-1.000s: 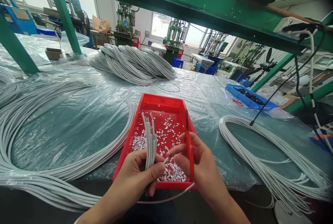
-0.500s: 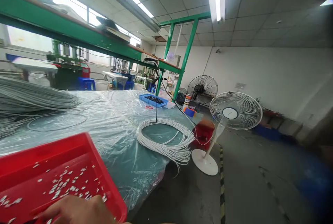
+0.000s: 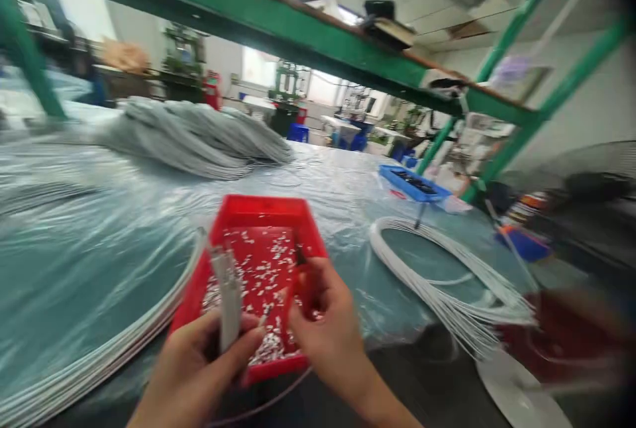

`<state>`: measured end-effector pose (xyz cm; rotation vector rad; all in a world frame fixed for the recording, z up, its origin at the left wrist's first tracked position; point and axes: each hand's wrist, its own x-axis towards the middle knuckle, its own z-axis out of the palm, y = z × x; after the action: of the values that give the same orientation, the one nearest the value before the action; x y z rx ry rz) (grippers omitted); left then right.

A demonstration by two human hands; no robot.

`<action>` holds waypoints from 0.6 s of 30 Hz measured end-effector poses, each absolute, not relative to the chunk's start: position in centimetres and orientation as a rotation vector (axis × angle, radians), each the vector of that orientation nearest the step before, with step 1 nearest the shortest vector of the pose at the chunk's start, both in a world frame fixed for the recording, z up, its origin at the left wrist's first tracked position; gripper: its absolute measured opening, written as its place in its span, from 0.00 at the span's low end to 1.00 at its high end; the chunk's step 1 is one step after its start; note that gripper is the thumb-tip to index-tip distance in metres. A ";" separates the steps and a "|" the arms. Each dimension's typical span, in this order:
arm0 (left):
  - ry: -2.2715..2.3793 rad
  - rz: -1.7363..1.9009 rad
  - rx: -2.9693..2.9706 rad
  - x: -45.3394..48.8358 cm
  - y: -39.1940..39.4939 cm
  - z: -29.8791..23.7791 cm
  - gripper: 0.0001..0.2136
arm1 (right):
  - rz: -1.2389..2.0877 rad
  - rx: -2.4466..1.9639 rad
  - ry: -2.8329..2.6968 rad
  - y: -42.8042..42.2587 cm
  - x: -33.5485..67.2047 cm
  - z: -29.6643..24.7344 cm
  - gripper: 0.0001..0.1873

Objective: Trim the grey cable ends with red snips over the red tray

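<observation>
My left hand (image 3: 199,362) is closed round an upright bundle of white cable ends (image 3: 229,295). One thin end sticks out between its thumb and forefinger, pointing toward the other hand. My right hand (image 3: 330,328) grips red-handled pliers (image 3: 302,282), whose dark jaws point away from me; motion blur softens their outline. Both hands are over a red tray (image 3: 258,204) scattered with small white cut pieces (image 3: 271,269). From the left, a long curved run of white cables (image 3: 149,319) leads along the table up to the tray's left side.
Plastic sheeting covers the table (image 3: 342,229). A coil of white cable (image 3: 397,262) lies at the right edge, a large cable heap (image 3: 199,140) at the back left. Beyond the coil is a blue tray (image 3: 437,195) with black parts. A green shelf beam (image 3: 318,44) crosses above.
The view has swung left, bringing the red tray to the middle. My left hand has come into view with the cable bundle. My right hand, earlier at the tray's near edge, is now above it.
</observation>
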<state>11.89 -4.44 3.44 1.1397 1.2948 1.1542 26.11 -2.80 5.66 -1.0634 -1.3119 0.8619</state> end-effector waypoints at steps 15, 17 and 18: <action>0.941 1.101 1.061 11.3 -4.4 3.8 0.09 | 1.447 -0.898 -1.083 -3.7 25.8 5.9 0.20; 0.935 1.054 1.120 11.4 -4.4 4.0 0.08 | 1.444 -0.906 -1.113 -3.7 26.0 6.0 0.20; 0.944 1.034 1.149 11.4 -4.4 4.1 0.08 | 1.433 -0.904 -1.137 -3.7 26.2 6.0 0.22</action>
<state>11.42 -4.44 4.14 1.1487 0.9437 1.0343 26.18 -3.72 6.05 -0.9037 -1.1367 1.4334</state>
